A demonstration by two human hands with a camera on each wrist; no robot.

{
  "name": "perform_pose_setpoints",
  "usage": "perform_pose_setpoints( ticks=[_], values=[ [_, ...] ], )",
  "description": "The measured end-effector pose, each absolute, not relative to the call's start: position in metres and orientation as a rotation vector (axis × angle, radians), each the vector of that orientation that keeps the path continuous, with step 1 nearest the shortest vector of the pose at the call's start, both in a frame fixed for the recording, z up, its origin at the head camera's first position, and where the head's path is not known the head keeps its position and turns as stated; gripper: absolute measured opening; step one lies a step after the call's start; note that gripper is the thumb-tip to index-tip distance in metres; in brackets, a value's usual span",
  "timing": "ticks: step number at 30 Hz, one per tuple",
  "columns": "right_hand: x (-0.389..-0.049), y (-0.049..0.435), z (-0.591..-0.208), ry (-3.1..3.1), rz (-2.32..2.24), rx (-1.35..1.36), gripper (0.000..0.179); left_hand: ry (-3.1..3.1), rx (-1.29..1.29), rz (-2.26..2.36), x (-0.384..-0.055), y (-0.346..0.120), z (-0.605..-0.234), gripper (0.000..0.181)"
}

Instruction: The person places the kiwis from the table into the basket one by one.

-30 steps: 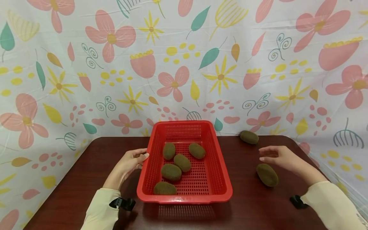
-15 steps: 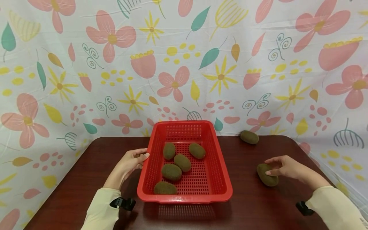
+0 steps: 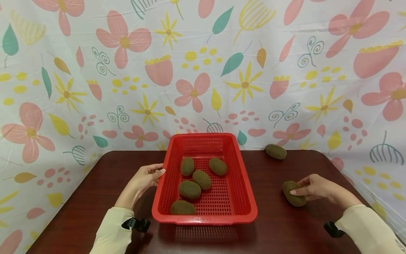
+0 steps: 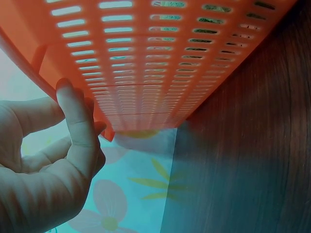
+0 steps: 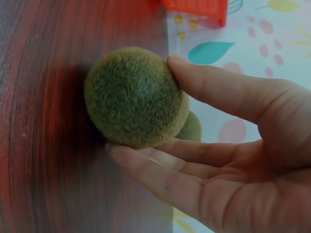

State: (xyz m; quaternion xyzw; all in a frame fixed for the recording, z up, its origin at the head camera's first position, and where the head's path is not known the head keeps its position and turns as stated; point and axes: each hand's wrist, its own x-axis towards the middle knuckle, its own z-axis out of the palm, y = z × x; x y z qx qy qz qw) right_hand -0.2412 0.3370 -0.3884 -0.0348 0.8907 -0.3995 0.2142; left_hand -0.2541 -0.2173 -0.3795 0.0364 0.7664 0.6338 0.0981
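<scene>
My right hand (image 3: pixel 318 188) pinches a fuzzy brown kiwi (image 3: pixel 290 198) at the table's right side. In the right wrist view, the thumb lies on one side of this kiwi (image 5: pixel 133 97) and the fingers on the opposite side, low by the tabletop. With my left hand (image 3: pixel 142 180) I hold the left rim of a red plastic basket (image 3: pixel 204 220). Seen from the left wrist, the thumb and fingers meet at the rim of the slotted basket (image 4: pixel 141 68). Several kiwis (image 3: pixel 189 190) lie on the basket's floor, mostly toward its left side.
Another kiwi (image 3: pixel 276 151) rests at the back right of the dark wood table (image 3: pixel 263 225), near its far edge. A floral cloth (image 3: pixel 203 70) hangs right behind the table. Black straps with small devices sit on both wrists.
My right hand has come down and toward me onto the nearer right-hand kiwi and now pinches it. The left hand and the basket have stayed in place.
</scene>
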Motion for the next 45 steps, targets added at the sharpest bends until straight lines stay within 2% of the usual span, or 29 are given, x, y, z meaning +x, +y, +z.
perform_pose_setpoints(
  ticks=[8, 19, 30, 45],
  values=[
    [-0.243, 0.331, -0.381, 2.554, -1.104, -0.108, 0.069, 2.269, 0.107, 1.873, -0.253, -0.216, -0.378, 0.047],
    [-0.254, 0.306, -0.345, 2.603, -1.095, -0.157, 0.076, 2.269, 0.094, 1.873, -0.254, -0.217, -0.379, 0.047],
    [-0.263, 0.268, -0.295, 2.642, -1.088, -0.305, 0.078, 2.278, 0.094, 1.866, -0.253, -0.216, -0.378, 0.047],
    [-0.275, 0.207, -0.261, 2.749, -0.950, -0.447, 0.082, 2.286, 0.081, 1.861, -0.253, -0.216, -0.378, 0.047]
  ],
)
